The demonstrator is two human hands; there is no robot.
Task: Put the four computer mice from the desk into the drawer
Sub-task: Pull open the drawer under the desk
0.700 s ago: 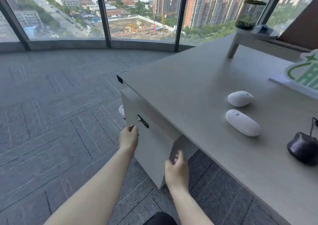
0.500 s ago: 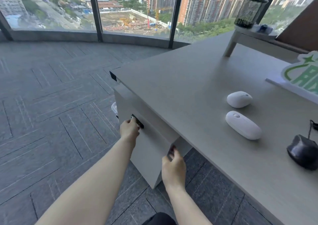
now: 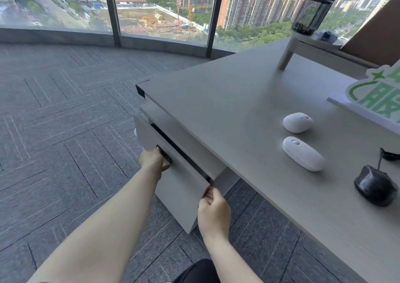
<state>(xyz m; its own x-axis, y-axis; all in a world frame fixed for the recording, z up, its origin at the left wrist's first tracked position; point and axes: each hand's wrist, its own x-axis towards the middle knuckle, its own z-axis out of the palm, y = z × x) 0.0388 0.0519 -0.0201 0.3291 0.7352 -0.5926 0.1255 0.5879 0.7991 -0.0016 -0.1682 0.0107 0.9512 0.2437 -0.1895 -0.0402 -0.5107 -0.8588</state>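
**Both hands on the drawer front, a dark gap showing under the desk edge**

The left hand (image 3: 152,160) grips the black handle (image 3: 164,154) on the drawer (image 3: 179,187) front, fingers curled over it. The right hand (image 3: 213,209) pinches the front's near top corner, fingertips hooked into the gap. The front stands slightly out from the desk (image 3: 227,109), a narrow dark slit along its top edge.

Three mice are in view near the tabletop's right edge: a round white mouse (image 3: 298,122), a long white mouse (image 3: 303,153) just nearer, and a black corded mouse (image 3: 375,188) nearest, well apart. The tabletop's left half is bare, and open carpet (image 3: 65,131) lies in front of the drawer.
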